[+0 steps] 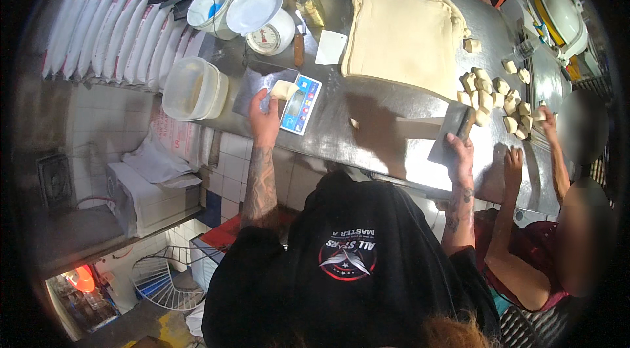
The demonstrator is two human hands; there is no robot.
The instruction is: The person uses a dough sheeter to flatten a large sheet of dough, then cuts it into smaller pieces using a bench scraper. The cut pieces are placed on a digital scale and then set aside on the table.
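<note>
My left hand [264,114] holds a piece of pale dough [284,90] between thumb and fingers, over the metal pan of a digital scale [301,105]. In my right hand [460,151] is a dough scraper [450,132] with a wide metal blade, held near the table's front edge. Just beyond it lies a loose pile of cut dough pieces [484,102]. A large folded slab of dough [401,35] rests on the steel table behind the scraper. A small dough scrap [354,123] lies between my hands.
A dial scale [268,38], a wooden-handled knife [299,50], a white card [330,47] and plastic tubs [194,89] stand at the left on the steel table [325,97]. At the right, a co-worker's hand [546,119] touches dough pieces; their other hand [513,158] is near the table edge.
</note>
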